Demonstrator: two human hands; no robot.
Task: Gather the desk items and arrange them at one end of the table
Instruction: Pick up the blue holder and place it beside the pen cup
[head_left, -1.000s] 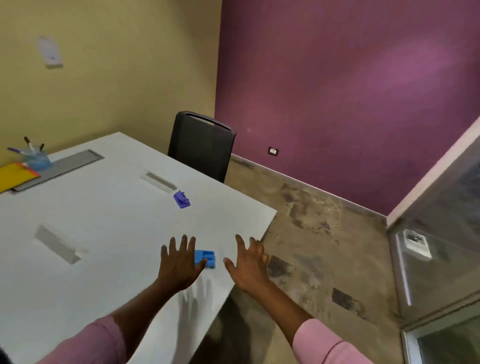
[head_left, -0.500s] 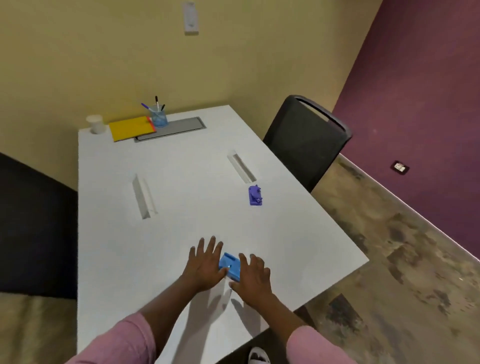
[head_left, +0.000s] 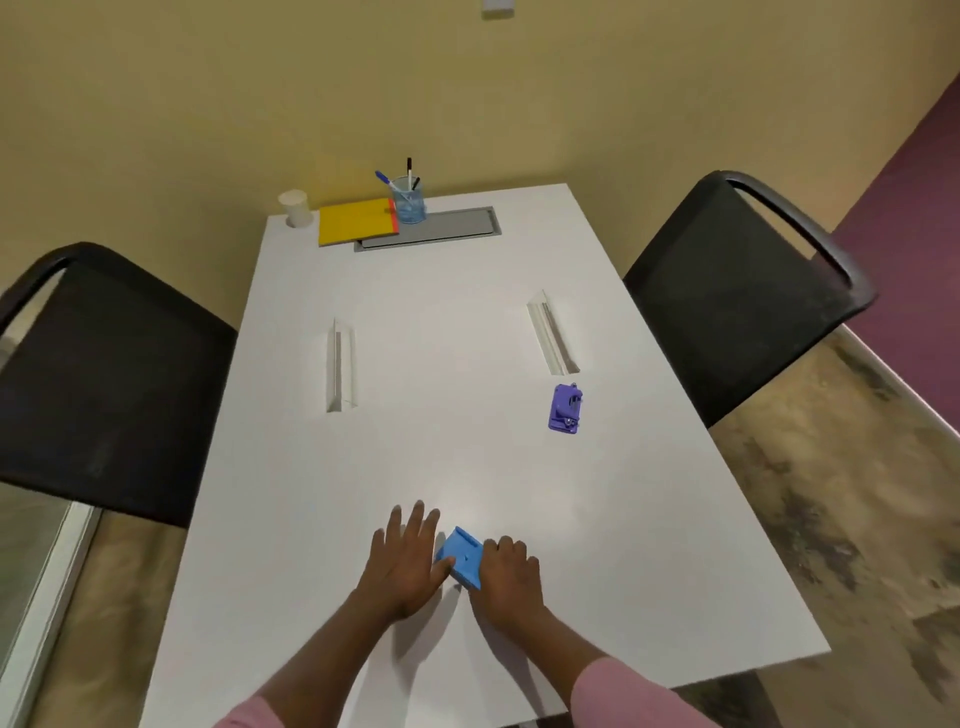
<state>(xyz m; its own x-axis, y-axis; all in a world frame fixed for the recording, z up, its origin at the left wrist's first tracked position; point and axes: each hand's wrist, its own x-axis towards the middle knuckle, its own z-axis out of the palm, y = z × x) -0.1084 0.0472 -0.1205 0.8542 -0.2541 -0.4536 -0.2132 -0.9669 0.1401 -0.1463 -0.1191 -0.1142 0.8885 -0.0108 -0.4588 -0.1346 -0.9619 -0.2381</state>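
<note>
1. Risk on your far left is small: the black mesh chair (head_left: 104, 384) stands against the white table (head_left: 311, 519), well apart from your hands.
2. At the table's far end, the white paper cup (head_left: 295, 208), the yellow notepad (head_left: 358, 221) and the clear blue pen holder (head_left: 409, 202) sit close together. If you gather there, a careless set-down could tip the holder and scatter its pens.
3. Your left hand (head_left: 402, 564) lies flat with its fingers spread, and only the thumb touches the blue plastic block (head_left: 460, 558). It steadies the block but does not hold it.
4. The block sits askew near the table's near end, between your hands.
5. Your right hand (head_left: 506, 574) curls its fingers over the block's right edge; I cannot tell whether they reach underneath. If you lift on that one-sided hold, the block may pivot out and drop.
6. The purple plastic gadget (head_left: 566, 410) lies alone toward the right edge, near the second black chair (head_left: 737, 291). A sweeping reach could knock it to the floor.
</note>
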